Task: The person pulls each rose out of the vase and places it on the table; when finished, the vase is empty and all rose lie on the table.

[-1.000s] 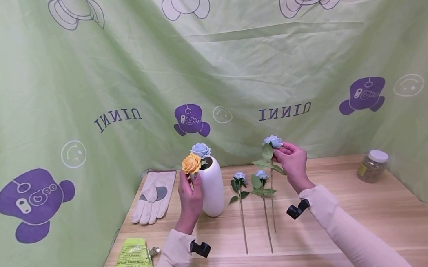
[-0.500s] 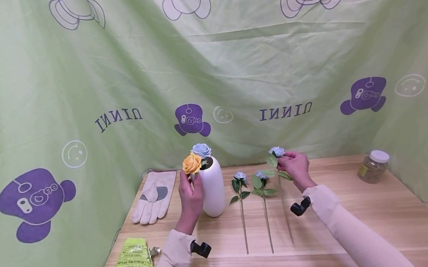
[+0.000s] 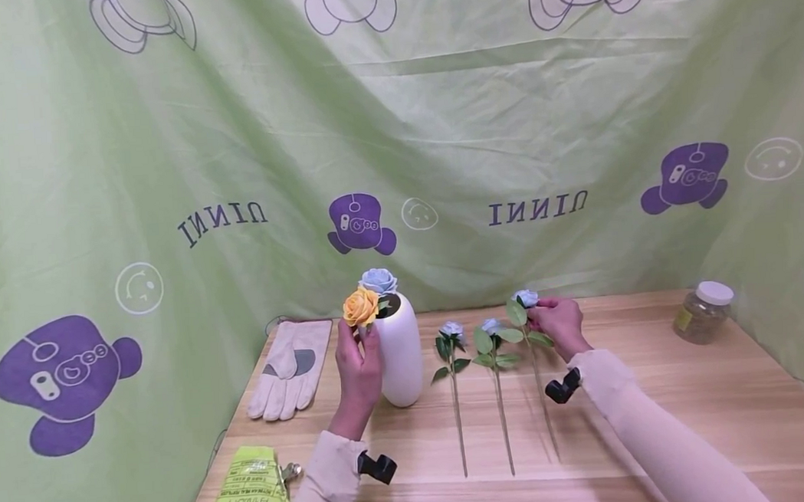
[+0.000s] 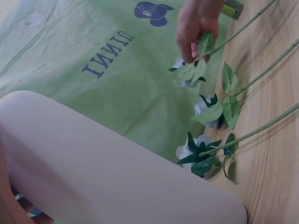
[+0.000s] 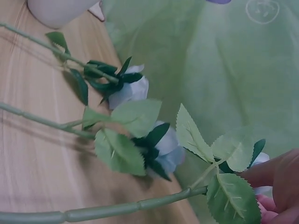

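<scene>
My left hand (image 3: 358, 365) is just left of the tall white vase (image 3: 400, 358), with thumb and fingers gathered under the bloom of a yellow rose (image 3: 360, 307); the bloom covers the fingertips. Behind it a blue rose (image 3: 378, 281) shows at the vase mouth. My right hand (image 3: 561, 324) pinches another blue rose (image 3: 526, 298) just under its bloom. That stem slants down toward the front, close over the table. Two more blue roses, a left one (image 3: 452, 334) and a middle one (image 3: 492, 328), lie side by side with stems toward me. The left wrist view shows the vase (image 4: 103, 158) up close.
A pair of pale work gloves (image 3: 288, 369) lies left of the vase on the wooden table (image 3: 647, 412). Nearer me at the left is a yellow-green bag (image 3: 246, 483) with a metal clip. A lidded jar (image 3: 703, 313) stands at the far right. Green printed cloth (image 3: 436, 126) hangs behind.
My right hand has lowered the blue rose and shifted it slightly right, beside the other two lying on the table. My left hand, the yellow rose and the vase stay put.
</scene>
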A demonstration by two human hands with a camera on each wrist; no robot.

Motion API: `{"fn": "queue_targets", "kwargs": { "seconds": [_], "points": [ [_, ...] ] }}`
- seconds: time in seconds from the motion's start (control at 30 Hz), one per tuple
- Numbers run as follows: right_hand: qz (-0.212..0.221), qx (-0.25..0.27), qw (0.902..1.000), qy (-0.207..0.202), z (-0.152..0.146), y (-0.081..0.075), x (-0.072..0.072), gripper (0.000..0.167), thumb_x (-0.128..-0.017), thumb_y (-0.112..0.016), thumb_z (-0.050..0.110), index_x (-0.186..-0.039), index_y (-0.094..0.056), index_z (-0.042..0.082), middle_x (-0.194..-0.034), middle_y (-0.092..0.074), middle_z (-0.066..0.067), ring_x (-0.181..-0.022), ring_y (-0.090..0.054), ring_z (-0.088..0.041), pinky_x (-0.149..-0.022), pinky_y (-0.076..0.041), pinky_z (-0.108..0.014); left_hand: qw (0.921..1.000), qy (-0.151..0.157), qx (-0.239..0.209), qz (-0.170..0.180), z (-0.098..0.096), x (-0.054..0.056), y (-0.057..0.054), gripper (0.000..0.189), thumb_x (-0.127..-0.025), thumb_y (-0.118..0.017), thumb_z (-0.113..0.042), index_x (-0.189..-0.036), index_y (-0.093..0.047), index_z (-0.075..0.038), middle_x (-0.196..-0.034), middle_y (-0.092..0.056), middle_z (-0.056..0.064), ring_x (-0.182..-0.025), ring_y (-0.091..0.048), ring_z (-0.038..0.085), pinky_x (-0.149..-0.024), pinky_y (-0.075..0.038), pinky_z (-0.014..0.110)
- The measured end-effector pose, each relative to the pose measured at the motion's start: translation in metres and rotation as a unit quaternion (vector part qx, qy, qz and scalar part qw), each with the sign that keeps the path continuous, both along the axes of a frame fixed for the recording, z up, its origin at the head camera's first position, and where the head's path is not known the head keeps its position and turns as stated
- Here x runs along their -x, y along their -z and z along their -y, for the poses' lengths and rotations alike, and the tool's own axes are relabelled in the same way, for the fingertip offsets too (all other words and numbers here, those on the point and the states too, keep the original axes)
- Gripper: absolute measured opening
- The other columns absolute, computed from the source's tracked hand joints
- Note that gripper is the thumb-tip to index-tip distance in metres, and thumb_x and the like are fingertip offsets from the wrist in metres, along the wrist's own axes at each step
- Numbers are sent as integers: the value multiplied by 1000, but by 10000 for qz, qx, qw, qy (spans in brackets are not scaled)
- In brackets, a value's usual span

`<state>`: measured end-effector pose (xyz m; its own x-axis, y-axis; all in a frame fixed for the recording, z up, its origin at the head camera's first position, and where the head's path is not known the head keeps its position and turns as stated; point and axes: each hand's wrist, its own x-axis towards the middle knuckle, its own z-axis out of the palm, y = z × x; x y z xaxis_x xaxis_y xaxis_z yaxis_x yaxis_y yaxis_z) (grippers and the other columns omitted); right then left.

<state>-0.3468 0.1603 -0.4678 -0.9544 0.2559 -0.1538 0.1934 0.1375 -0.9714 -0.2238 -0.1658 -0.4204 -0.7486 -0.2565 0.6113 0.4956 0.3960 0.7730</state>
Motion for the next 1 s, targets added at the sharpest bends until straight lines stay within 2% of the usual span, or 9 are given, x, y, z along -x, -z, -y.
{"fn": "queue_targets", "kwargs": {
  "seconds": [0.13, 0.27, 0.37, 0.47, 0.57, 0.63, 0.83, 1.0],
  "points": [
    [31, -127, 9999, -54, -1, 7, 2, 44, -85, -70, 1, -126, -62, -10, -80, -71, -4, -59, -67, -5, -63, -60, -22, 9999, 77, -19, 68, -7, -14, -21, 38, -99, -53, -7, -132, -45, 11, -130, -54, 32, -127, -53, 43, -108, -44, 61],
    [73, -135, 9997, -169, -1, 14, 4, 43, -85, -70, 0, -126, -62, -11, -73, -70, 1, -57, -66, -4, -61, -59, -22, 10000, 81, 0, 51, -7, -13, -21, 39, -99, -52, -7, -133, -45, 12, -131, -54, 33, -128, -53, 43, -108, -44, 61],
    [172, -166, 9994, -266, 0, 19, 4, 44, -85, -69, -1, -127, -60, -12, -80, -73, -8, -58, -67, -6, -62, -60, -22, 10000, 48, 28, 33, -7, -14, -21, 38, -99, -53, -6, -132, -46, 12, -129, -55, 32, -126, -54, 42, -106, -45, 62],
    [285, -297, 9985, -352, 0, 21, 4, 45, -87, -69, -1, -129, -58, -11, -99, -73, -25, -61, -68, -8, -63, -60, -23, 10000, 27, 30, 18, -7, -15, -21, 38, -99, -53, -5, -131, -46, 13, -127, -56, 31, -124, -55, 42, -104, -46, 62],
    [377, -410, 9975, -431, 0, 24, 3, 46, -88, -69, 1, -131, -57, -10, -116, -69, -30, -64, -69, -9, -64, -60, -22, 10000, 25, 26, 33, -7, -15, -21, 38, -98, -53, -5, -131, -46, 13, -127, -56, 32, -124, -55, 42, -104, -45, 63],
    [416, -419, 9971, -477, 0, 25, 3, 47, -89, -68, 3, -132, -56, -10, -115, -69, -30, -64, -69, -8, -63, -59, -22, 10000, 43, 13, 51, -7, -15, -21, 38, -99, -53, -6, -131, -46, 13, -127, -55, 33, -124, -55, 43, -104, -45, 63],
    [415, 27, 9969, -671, 3, 29, 0, 46, -90, -65, 0, -132, -52, -15, -98, -73, -20, -62, -69, -7, -63, -60, -22, 10000, 27, 51, 75, -7, -15, -21, 37, -99, -53, -6, -131, -46, 12, -127, -56, 32, -125, -55, 42, -104, -46, 61],
    [324, 70, 9965, -766, 6, 28, -4, 46, -91, -62, -3, -132, -50, -18, -111, -68, -33, -63, -69, -7, -65, -60, -22, 9999, 15, 50, 117, -7, -15, -20, 38, -99, -53, -6, -132, -45, 12, -129, -55, 31, -127, -54, 41, -106, -46, 58]
  ]
}}
